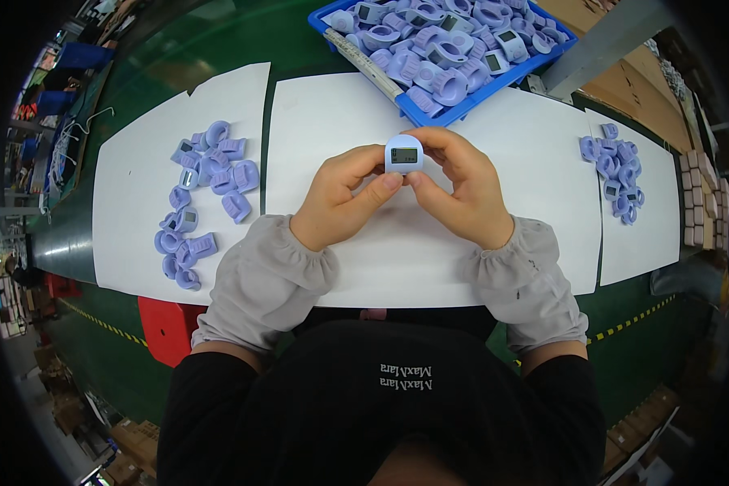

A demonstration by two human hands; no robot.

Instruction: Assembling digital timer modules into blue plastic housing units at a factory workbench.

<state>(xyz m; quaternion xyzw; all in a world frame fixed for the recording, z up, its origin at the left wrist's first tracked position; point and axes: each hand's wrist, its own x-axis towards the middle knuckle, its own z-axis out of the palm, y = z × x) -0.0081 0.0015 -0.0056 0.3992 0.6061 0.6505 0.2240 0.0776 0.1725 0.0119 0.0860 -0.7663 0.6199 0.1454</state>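
Observation:
Pinched between both hands, above the middle of the white table, is a small light-purple electronic device with a rounded top and a dark rectangular display that shows characters. My left hand grips its left side with the thumb at the lower corner. On the other side, my right hand holds it with thumb and fingers. The display side is turned up toward me. Just beyond the hands stands a blue tray heaped with similar purple devices, several showing screens and ring-like bands.
On the left white sheet lies a loose cluster of purple devices. A smaller pile sits on the right sheet. A grey post rises beside the tray. A red stool stands at the table's near left edge.

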